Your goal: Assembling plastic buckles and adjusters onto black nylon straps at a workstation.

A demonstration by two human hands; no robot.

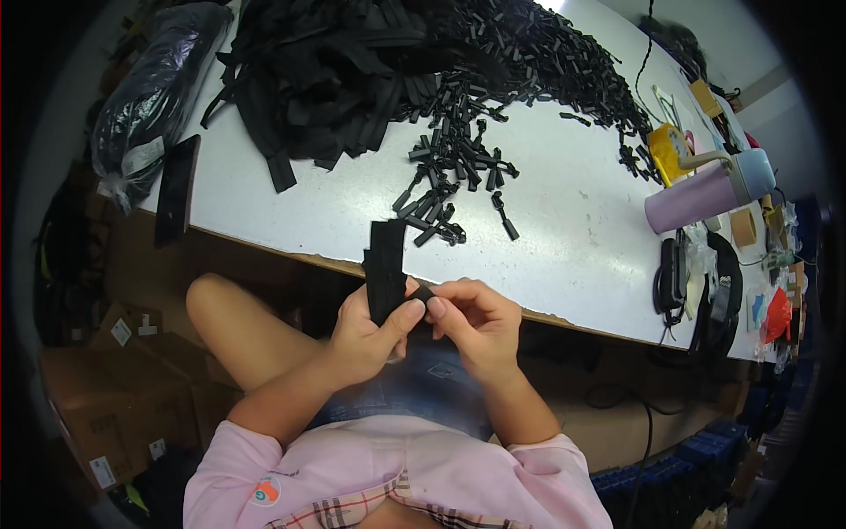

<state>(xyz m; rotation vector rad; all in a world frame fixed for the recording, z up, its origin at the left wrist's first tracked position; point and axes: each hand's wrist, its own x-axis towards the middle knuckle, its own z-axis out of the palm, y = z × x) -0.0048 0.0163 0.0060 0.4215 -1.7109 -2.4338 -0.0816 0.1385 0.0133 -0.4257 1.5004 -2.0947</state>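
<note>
My left hand is closed around a bundle of black zipper strips, which stands up from my fist just in front of the table edge. A short black end sticks out between my two thumbs. My right hand pinches that end between thumb and fingertips; whether a slider is in the pinch is hidden. On the white table ahead lie loose black zipper sliders with long pulls, and one slider lies apart to their right. Beyond them on the left is a heap of black zipper strips.
A large pile of sliders covers the far table. At the right are a lilac bottle, a yellow packet and a tape roll. A dark flat slab and a plastic-wrapped bundle lie left; cartons stand below.
</note>
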